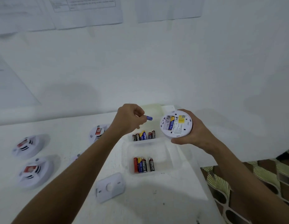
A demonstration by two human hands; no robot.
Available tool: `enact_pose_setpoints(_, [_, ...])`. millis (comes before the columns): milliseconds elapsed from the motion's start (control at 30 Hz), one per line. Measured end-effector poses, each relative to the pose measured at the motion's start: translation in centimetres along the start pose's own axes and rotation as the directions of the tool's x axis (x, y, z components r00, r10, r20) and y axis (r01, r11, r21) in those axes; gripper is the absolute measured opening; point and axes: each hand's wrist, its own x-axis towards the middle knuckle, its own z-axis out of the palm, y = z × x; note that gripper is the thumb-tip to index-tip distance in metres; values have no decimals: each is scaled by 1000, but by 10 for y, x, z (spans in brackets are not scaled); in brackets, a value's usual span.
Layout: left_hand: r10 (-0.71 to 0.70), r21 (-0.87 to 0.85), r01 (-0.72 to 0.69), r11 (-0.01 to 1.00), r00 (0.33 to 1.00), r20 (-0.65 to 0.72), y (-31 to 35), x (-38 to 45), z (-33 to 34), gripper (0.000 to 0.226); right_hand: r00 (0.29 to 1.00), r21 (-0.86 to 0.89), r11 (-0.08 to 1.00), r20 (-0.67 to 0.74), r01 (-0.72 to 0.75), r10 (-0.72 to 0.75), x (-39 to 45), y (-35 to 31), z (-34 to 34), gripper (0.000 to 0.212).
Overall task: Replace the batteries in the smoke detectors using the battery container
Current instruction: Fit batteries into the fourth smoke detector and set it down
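Head view: the left hand (pixel 130 119) pinches a small blue battery (pixel 149 118) between thumb and fingertips, holding it above the far compartment of the battery container (pixel 170 160), probably midway between container and detector. The right hand (pixel 194 133) grips an upturned smoke detector (pixel 176 123) around its rim, tilting the open back toward the person so the bay is easy to reach; one battery already sits in it. Below, the far compartment holds a row of batteries (pixel 143 135), the near one another row (pixel 143 164). A detached mounting plate (pixel 110 187) lies on the tabletop (pixel 156 199) just beside the container. Three more detectors (pixel 29 147) (pixel 35 172) (pixel 98 132) wait to the left, presumably queued.
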Motion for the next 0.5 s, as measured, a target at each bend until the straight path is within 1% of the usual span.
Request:
enact_pose_setpoints(67, [-1, 81, -4, 997, 999, 50, -11, 7, 6, 12, 1000, 2, 1000, -5, -8, 8, 2, 4, -4, 88])
enact_pose_setpoints(200, [11, 259, -51, 964, 988, 155, -29, 21, 20, 19, 1000, -10, 1000, 1, -23, 23, 6, 10, -6, 90])
enact_pose_setpoints(333, [-17, 342, -54, 938, 980, 201, -36, 29, 32, 15, 1000, -20, 999, 9, -27, 27, 10, 13, -3, 94])
enact_pose_setpoints(500, [4, 438, -131, 889, 960, 280, -39, 33, 39, 20, 999, -9, 1000, 26, -27, 27, 14, 16, -1, 94])
